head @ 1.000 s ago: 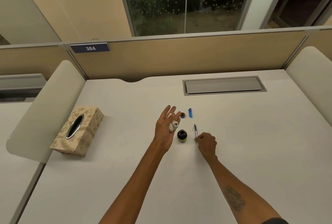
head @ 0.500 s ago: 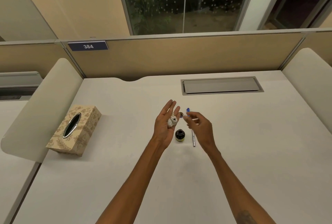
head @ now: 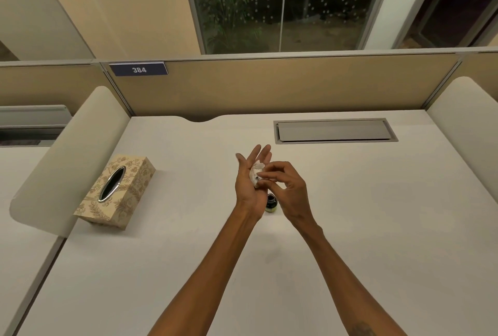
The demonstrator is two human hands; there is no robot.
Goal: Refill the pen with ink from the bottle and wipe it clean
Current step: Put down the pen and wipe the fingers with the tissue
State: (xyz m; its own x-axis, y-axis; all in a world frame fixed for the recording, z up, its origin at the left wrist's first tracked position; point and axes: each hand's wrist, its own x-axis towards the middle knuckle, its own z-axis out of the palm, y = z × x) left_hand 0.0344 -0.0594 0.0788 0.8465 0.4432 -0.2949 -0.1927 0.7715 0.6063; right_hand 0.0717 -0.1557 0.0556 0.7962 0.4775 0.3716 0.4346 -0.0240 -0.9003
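Observation:
My left hand (head: 248, 190) is raised palm up over the desk with its fingers straight. A crumpled white tissue (head: 255, 172) with a dark ink spot lies in that palm. My right hand (head: 290, 192) reaches across from the right, and its thumb and forefinger pinch the tissue. Below and between the two hands, the small dark ink bottle (head: 270, 202) stands open on the white desk (head: 350, 228). The pen and the caps are hidden behind my right hand.
A patterned tissue box (head: 118, 190) stands at the left of the desk. A grey cable hatch (head: 334, 132) sits at the back right. Rounded white dividers (head: 70, 157) flank both sides, and a tan partition (head: 269, 85) closes the back.
My right hand left the pen lying on the desk, rose and moved left to the tissue in my left palm. My left hand stayed raised and open.

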